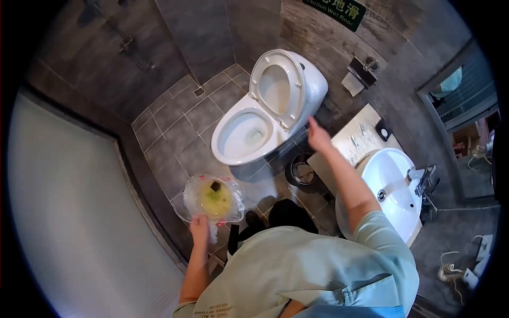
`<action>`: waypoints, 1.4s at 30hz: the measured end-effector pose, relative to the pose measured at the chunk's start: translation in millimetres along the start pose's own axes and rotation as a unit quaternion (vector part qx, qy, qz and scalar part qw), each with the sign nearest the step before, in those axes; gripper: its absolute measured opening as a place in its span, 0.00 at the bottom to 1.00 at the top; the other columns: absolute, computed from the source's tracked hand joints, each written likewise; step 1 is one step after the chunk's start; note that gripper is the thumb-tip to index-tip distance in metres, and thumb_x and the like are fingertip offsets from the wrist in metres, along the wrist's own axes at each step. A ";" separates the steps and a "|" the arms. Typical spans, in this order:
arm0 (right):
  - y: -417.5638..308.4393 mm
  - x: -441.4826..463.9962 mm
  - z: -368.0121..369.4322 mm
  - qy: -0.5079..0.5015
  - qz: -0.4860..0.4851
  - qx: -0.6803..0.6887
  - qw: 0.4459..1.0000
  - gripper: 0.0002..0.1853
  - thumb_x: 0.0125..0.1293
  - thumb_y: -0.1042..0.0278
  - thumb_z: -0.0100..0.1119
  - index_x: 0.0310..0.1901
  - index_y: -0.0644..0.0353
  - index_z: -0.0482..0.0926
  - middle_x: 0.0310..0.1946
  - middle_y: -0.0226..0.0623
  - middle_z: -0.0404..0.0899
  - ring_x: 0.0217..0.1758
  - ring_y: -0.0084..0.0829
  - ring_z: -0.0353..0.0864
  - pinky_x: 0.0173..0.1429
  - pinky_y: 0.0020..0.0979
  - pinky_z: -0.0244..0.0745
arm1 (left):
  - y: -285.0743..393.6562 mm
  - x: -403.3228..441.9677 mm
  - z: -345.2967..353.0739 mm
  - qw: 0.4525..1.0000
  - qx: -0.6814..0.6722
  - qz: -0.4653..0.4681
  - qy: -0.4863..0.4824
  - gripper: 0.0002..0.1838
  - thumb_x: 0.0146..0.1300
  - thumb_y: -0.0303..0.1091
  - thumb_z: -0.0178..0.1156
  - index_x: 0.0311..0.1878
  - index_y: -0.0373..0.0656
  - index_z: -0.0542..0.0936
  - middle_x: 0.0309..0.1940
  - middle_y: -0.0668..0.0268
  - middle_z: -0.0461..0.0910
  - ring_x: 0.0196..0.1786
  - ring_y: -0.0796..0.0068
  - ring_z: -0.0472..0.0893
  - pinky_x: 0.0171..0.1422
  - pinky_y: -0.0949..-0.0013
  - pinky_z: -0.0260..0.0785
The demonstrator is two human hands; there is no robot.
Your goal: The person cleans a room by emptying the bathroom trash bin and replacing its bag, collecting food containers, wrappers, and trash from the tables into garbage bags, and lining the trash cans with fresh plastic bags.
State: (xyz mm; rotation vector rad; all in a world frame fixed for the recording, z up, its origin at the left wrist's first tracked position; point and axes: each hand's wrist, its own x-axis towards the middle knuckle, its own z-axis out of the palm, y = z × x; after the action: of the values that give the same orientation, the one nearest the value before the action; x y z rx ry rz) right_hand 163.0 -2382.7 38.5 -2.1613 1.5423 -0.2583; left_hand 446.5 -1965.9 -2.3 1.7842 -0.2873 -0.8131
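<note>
My left hand (200, 229) grips the near edge of a clear plastic bag (183, 204). Inside the bag sits a round container of yellowish liquid (216, 204), with a dark piece and some green bits in it. My right hand (318, 139) is stretched forward, empty, between the toilet and the sink counter, with a finger extended. It appears apart from the white toilet (228, 155), whose lid (274, 87) and seat are raised against the tank.
A small black trash bin (302, 173) stands on the tiled floor beside the counter (344, 146). The white sink (389, 175) with its faucet (419, 175) is on the right. A tissue holder (361, 77) hangs on the wall. A frosted glass panel (69, 201) stands left.
</note>
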 end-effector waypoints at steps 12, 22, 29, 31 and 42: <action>30.1 308.6 -41.9 -0.090 0.060 -0.281 0.954 0.38 0.59 0.73 0.37 0.66 0.25 0.37 0.41 0.44 0.77 0.42 0.39 0.79 0.46 0.39 0.72 | 18.4 150.0 55.8 0.994 -0.090 -0.063 0.016 0.06 0.58 0.28 0.50 0.36 0.39 0.75 0.33 0.70 0.76 0.35 0.82 0.72 0.41 0.78 0.63; 31.4 360.3 -19.2 -0.138 0.005 -0.318 0.938 0.27 0.65 0.61 0.33 0.64 0.23 0.46 0.45 0.38 0.77 0.45 0.37 0.78 0.46 0.34 0.72 | 55.8 182.6 118.3 0.997 0.052 -0.023 0.052 0.08 0.56 0.29 0.50 0.36 0.38 0.75 0.32 0.69 0.76 0.34 0.81 0.72 0.40 0.77 0.63; 20.3 371.1 -17.8 -0.160 0.059 -0.241 0.955 0.20 0.58 0.51 0.42 0.48 0.49 0.73 0.43 0.44 0.77 0.50 0.41 0.75 0.50 0.40 0.70 | 82.1 203.0 130.2 0.964 0.265 0.022 0.003 0.09 0.56 0.30 0.50 0.37 0.38 0.76 0.33 0.67 0.77 0.36 0.78 0.73 0.42 0.75 0.64; 19.9 371.0 -15.0 -0.154 0.070 -0.256 0.952 0.20 0.58 0.51 0.43 0.47 0.50 0.75 0.44 0.44 0.77 0.50 0.42 0.75 0.51 0.40 0.70 | 91.1 208.5 136.1 0.968 0.250 0.026 0.020 0.08 0.56 0.30 0.51 0.36 0.38 0.76 0.32 0.67 0.77 0.35 0.78 0.73 0.41 0.75 0.64; 20.1 206.6 -4.7 0.262 0.128 0.174 0.941 0.20 0.62 0.64 0.50 0.57 0.53 0.65 0.23 0.36 0.75 0.26 0.28 0.74 0.35 0.29 0.69 | 12.5 308.1 95.4 0.970 0.226 -0.048 -0.069 0.14 0.53 0.37 0.52 0.33 0.34 0.76 0.27 0.53 0.79 0.33 0.64 0.78 0.39 0.65 0.68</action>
State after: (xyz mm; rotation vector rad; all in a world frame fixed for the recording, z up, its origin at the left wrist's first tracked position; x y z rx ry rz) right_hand 216.6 -2581.2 9.1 -1.6664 1.8617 -1.0011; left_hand 613.4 -2213.5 -124.9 2.1819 -0.5146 -1.0014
